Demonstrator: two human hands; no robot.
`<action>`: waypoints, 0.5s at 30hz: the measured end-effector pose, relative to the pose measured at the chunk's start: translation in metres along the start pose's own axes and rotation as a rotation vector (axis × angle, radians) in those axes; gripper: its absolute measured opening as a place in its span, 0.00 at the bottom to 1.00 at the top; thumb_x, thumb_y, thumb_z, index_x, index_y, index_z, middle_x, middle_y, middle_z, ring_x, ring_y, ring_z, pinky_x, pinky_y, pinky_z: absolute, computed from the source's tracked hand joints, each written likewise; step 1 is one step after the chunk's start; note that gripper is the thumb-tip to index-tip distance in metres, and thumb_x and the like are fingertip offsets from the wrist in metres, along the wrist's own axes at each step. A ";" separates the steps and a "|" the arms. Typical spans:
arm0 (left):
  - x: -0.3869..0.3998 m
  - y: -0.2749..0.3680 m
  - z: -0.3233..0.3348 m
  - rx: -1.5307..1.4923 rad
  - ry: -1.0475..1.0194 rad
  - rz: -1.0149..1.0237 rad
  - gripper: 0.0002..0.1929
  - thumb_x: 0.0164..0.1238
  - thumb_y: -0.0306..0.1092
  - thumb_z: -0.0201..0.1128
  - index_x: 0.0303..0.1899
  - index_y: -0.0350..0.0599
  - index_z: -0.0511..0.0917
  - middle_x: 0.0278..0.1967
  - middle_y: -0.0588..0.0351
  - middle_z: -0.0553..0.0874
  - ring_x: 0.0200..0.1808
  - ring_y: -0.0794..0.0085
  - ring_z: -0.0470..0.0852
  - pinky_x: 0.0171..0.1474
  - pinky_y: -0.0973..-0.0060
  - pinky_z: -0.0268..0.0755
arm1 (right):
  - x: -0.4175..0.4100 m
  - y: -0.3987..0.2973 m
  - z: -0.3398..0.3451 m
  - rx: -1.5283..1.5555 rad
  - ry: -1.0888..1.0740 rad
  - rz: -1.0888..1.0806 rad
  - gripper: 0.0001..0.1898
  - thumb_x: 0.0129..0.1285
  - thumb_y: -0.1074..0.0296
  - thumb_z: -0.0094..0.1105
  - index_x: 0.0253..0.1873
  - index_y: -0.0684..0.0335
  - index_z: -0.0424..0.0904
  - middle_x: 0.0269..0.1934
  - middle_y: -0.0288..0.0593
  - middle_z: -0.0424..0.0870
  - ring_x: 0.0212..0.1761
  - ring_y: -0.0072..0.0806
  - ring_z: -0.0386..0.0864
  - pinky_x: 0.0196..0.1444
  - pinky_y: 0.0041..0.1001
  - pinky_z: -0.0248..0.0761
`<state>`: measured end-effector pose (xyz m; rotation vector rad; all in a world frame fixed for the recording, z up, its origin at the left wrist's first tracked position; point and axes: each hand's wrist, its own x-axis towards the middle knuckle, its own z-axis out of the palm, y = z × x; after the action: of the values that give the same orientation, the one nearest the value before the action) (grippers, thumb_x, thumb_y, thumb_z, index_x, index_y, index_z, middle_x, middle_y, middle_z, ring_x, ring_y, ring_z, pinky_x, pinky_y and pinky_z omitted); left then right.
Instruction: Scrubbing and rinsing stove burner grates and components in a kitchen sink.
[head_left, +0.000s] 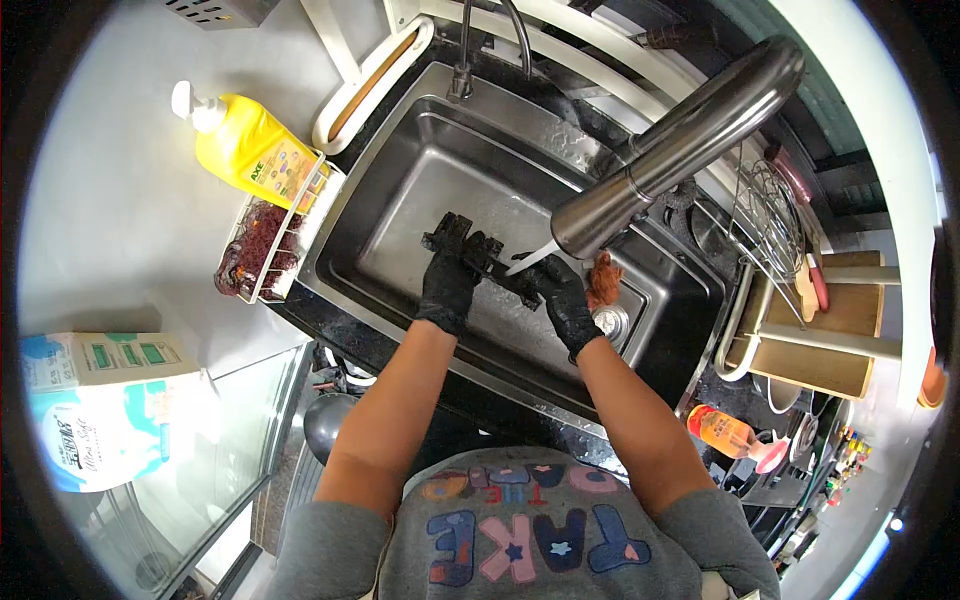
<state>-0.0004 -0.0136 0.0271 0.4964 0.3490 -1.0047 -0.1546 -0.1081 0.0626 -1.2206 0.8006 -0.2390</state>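
Both my hands wear black gloves and are over a stainless steel sink (409, 195). My left hand (448, 289) grips one end of a black, elongated part (511, 279) with blocky projections; its exact kind is hard to tell. The fingers of my right hand (562, 300) hold the other end. A stream of water (534, 256) runs from the metal faucet (600, 210) onto the part, between my hands. To the right of my right hand, a rust-coloured scrubber or cloth (604, 281) lies near the drain strainer (611, 322).
A yellow AXE pump bottle (255, 142) and dark red mesh scrubbers (262, 247) sit in a caddy at the sink's left. To the right are a whisk (772, 217), racked cutting boards (814, 367) and an orange bottle (724, 431). A tissue pack (105, 427) stands far left.
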 end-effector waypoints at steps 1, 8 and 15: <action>0.001 -0.002 -0.007 0.002 -0.002 0.005 0.18 0.65 0.39 0.54 0.55 0.52 0.65 0.46 0.51 0.75 0.48 0.60 0.76 0.45 0.64 0.72 | 0.003 0.002 0.003 0.002 -0.004 -0.004 0.15 0.62 0.68 0.54 0.52 0.64 0.71 0.38 0.35 0.78 0.35 0.19 0.75 0.36 0.19 0.70; -0.034 -0.014 0.013 0.360 0.102 -0.096 0.14 0.67 0.41 0.51 0.49 0.48 0.69 0.38 0.59 0.76 0.38 0.72 0.75 0.41 0.73 0.70 | 0.004 -0.001 0.031 0.264 0.068 0.034 0.13 0.61 0.68 0.55 0.48 0.64 0.72 0.38 0.36 0.78 0.36 0.21 0.75 0.36 0.21 0.69; -0.018 -0.009 -0.021 0.188 -0.111 -0.211 0.10 0.69 0.35 0.46 0.47 0.45 0.70 0.45 0.55 0.75 0.48 0.69 0.72 0.52 0.74 0.66 | 0.008 0.006 0.038 -0.190 -0.074 -0.158 0.17 0.59 0.65 0.58 0.50 0.64 0.70 0.39 0.41 0.78 0.40 0.26 0.74 0.45 0.25 0.67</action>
<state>-0.0185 0.0067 0.0168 0.5789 0.2112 -1.2719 -0.1249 -0.0822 0.0580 -1.4659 0.6747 -0.2489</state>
